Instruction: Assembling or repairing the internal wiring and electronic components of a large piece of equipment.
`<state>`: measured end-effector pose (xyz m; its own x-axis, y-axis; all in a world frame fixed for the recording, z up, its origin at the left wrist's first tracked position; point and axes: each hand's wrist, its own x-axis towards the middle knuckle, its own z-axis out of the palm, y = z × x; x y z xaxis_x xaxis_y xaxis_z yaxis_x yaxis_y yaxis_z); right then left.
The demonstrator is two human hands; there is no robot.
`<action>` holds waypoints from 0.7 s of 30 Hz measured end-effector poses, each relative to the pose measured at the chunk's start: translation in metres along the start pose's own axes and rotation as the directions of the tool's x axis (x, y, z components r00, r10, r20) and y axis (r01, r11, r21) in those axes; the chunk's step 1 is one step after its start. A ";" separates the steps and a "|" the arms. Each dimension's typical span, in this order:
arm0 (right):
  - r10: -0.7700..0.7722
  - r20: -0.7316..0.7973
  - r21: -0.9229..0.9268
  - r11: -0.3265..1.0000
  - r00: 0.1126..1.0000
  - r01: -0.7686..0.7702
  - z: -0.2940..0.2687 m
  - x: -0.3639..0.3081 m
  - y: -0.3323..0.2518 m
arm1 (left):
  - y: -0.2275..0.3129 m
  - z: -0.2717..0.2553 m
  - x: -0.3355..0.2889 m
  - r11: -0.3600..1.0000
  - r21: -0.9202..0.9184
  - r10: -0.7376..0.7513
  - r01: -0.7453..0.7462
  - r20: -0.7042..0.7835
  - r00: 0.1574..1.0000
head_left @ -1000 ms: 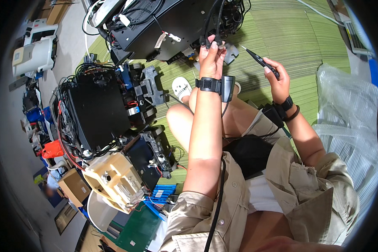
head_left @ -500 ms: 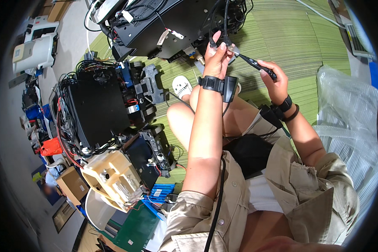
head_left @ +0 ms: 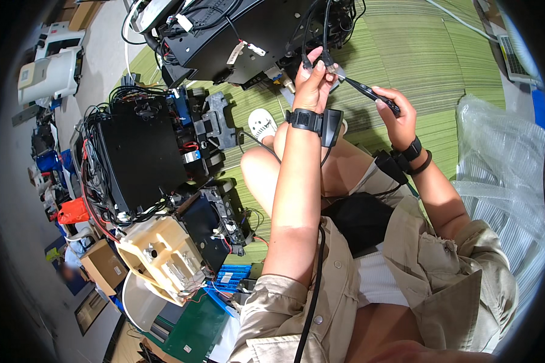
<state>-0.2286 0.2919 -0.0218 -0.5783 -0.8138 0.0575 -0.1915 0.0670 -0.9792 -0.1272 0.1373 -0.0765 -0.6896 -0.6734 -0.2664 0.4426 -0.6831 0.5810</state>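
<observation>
My left hand (head_left: 312, 85) is closed round the plug end of a black cable (head_left: 326, 57), at the edge of a black metal box (head_left: 236, 51) with wires on it. A second black cable end (head_left: 307, 62) lies against its fingers. To the right, my right hand (head_left: 398, 121) grips a slim black pen-shaped tool (head_left: 369, 92) with small buttons on its side. The tool's thin tip points up and left, close to the plug in my left hand. My fingers partly hide the plug, and I cannot make out whether the tip touches it.
Left of my legs stands another black box (head_left: 136, 160) with bundled cables and wheels. Below it are a cream plastic housing (head_left: 163, 257) and a green panel (head_left: 191, 330). Bubble wrap (head_left: 496, 145) lies at the right on the green carpet (head_left: 406, 54).
Almost nothing differs. The fingers of my left hand and the cable plug have shifted very slightly; my right hand keeps its hold on the tool.
</observation>
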 end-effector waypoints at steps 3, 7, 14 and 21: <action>-0.005 -0.003 -0.013 1.000 1.000 0.005 0.001 0.001 0.001 | 0.000 0.000 0.000 1.000 -0.003 0.001 -0.001 0.004 1.000; -0.015 -0.008 -0.010 1.000 1.000 0.015 0.002 0.002 0.002 | 0.000 0.000 0.001 1.000 -0.009 0.008 -0.008 0.014 1.000; 0.007 -0.030 0.023 1.000 1.000 -0.006 0.000 0.001 0.002 | 0.000 0.001 0.001 1.000 -0.001 0.013 -0.013 0.029 0.999; -0.012 -0.023 0.002 1.000 1.000 0.012 0.002 0.002 0.002 | 0.000 0.000 0.000 1.000 0.005 0.000 0.000 0.016 1.000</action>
<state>-0.2289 0.2895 -0.0235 -0.5943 -0.8009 0.0735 -0.1971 0.0564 -0.9788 -0.1274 0.1371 -0.0762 -0.6988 -0.6687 -0.2539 0.4400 -0.6818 0.5845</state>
